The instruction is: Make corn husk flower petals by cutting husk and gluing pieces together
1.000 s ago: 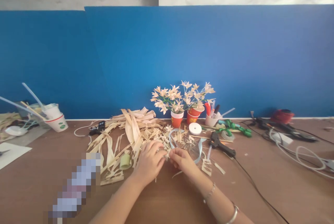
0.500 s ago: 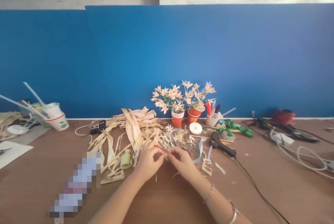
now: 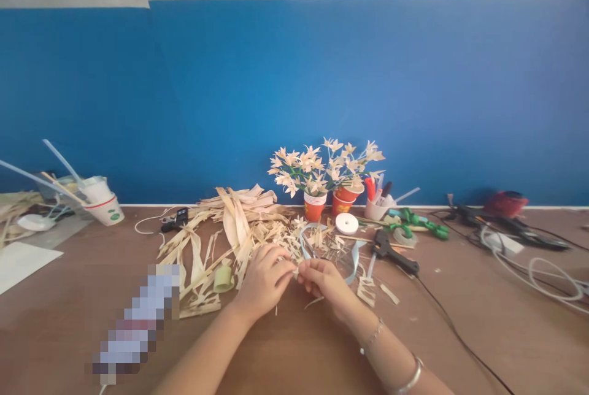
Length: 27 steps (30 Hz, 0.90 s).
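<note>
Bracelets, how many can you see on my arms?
2, both on your right arm: a thin chain bracelet nearer the hand, and a silver bangle farther up. Your upper arms are out of view, so others may be hidden.

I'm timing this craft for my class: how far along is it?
Looks done: pale flowers standing in red cups.
In hand: a small pale piece at the fingertips of the left hand and right hand; its shape is unclear.
Probably left: loose husk strips on the table, still unmade; how many are needed, I can't tell.
</note>
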Motion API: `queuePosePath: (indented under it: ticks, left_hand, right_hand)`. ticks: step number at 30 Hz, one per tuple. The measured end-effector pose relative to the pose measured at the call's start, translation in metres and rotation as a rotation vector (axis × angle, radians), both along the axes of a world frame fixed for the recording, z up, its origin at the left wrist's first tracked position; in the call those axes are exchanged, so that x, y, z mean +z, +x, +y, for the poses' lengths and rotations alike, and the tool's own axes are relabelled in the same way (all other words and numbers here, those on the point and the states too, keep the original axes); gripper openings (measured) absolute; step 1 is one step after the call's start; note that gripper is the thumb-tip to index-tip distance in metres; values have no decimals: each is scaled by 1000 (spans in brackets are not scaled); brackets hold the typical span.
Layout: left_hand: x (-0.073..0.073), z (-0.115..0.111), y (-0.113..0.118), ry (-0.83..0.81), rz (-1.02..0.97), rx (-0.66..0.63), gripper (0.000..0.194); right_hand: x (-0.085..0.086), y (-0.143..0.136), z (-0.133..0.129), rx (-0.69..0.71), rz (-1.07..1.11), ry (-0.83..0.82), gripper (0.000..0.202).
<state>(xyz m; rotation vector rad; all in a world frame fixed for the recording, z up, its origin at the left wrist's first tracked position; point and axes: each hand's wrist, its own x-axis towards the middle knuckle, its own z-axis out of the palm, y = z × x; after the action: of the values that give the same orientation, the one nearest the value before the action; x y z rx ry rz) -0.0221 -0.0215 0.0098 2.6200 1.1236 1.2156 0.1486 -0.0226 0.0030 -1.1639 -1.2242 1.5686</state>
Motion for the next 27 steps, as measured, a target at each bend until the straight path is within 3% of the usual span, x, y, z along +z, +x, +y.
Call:
queuePosePath:
  ticks: [5,10,15,20,24,27]
  left_hand:
    - [-1,1,1,-25,-55,19,12]
    - [-2,2,2,-170,-145,43,10]
    - [-1,2,1,-159,-133,13,24]
    - [-1,1,0,-30,8,7,13]
    - [-1,1,0,52,45,20,15]
    - [-2,1,1,27,-14,27,12]
  right_hand:
    - [0,-1,0,-17,-34,37,22]
    - [0,-1,-2,-65,-164,292,20]
    - [-1,-1,0,-52,-149,155,26]
    - [0,-1,0,-51,-86,68,24]
    - [-2,-1,-1,-25,-95,63,23]
    - [-1,-1,-2,-55,-141,209,17]
